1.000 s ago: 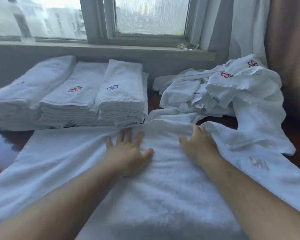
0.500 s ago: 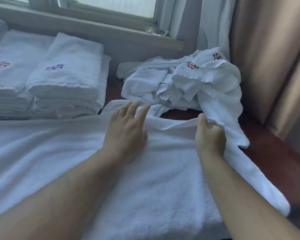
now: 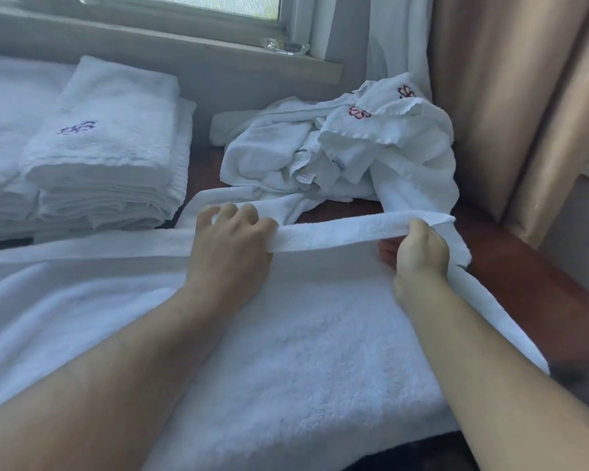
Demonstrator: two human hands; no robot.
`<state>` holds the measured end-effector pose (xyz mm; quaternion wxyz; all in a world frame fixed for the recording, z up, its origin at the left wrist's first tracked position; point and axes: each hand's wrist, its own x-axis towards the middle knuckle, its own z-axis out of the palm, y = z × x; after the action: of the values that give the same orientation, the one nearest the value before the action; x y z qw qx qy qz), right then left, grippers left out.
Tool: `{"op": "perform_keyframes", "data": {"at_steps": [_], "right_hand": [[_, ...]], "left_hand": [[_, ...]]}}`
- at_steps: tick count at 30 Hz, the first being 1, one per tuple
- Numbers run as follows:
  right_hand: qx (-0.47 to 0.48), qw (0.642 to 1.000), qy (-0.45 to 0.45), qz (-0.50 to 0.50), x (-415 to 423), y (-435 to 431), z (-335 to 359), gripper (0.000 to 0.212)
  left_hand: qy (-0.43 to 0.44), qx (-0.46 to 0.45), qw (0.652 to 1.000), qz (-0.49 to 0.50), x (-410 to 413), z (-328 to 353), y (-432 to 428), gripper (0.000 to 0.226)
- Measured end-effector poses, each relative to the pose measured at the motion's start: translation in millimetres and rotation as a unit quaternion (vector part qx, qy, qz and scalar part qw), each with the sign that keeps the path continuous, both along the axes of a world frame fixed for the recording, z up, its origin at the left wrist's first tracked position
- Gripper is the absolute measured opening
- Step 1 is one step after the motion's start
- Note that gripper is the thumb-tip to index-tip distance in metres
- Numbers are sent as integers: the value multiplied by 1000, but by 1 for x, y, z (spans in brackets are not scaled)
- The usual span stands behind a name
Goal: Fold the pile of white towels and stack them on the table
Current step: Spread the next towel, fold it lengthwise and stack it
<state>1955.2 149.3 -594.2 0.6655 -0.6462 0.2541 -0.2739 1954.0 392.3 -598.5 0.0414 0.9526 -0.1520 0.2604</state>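
A large white towel [image 3: 286, 351] lies spread flat over the near part of the dark wooden table [image 3: 524, 283], and everything else sits relative to it. At its far edge both hands grip the hem, which is lifted into a taut band between them: the left hand [image 3: 232, 243] has its fingers curled over the band near the towel's middle, and the right hand [image 3: 420, 249] pinches it near the towel's right corner, thumb on top. Just beyond the towel on the left stands a stack of folded towels [image 3: 109, 154] with a purple emblem on top, touching or nearly touching the spread towel's far edge. Beyond the towel on the right lies a crumpled pile of unfolded towels [image 3: 337, 154] with red emblems, beside a tan curtain [image 3: 510, 96]. Farthest off runs the window sill [image 3: 184, 52].
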Motion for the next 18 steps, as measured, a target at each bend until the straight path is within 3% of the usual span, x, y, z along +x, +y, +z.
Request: {"op": "perform_keyframes", "data": {"at_steps": [3,6,7,9,10,12,15,18], "right_hand": [[55,992,37,108,-2,-17,6,24],[134,975,-23,178,-16,-30,6,23],[112,981,-49,150,-20,-30,4,22],[-78,995,-56,15,-25,-22,5,29],[-179,980,-53,-73,-27,-19,6,30],[-234,959,-36,-157,-32,-12,11,26],[-225,965,77,-114,-27,-27,14,29],[-255,944,207,11,-29,-50,26,32]], "left_hand": [[22,27,999,11,-15,11,-9,29],[75,-12,996,42,-37,10,-26,20],[82,-42,995,45,-44,6,-31,21],[48,-92,994,26,-53,0,-35,27],[5,-109,994,-2,-56,-1,-35,28],[-78,-114,987,-86,-61,1,-35,25],[-44,-44,983,-175,-71,5,-37,25],[40,-20,987,-156,-71,1,-36,26]]}}
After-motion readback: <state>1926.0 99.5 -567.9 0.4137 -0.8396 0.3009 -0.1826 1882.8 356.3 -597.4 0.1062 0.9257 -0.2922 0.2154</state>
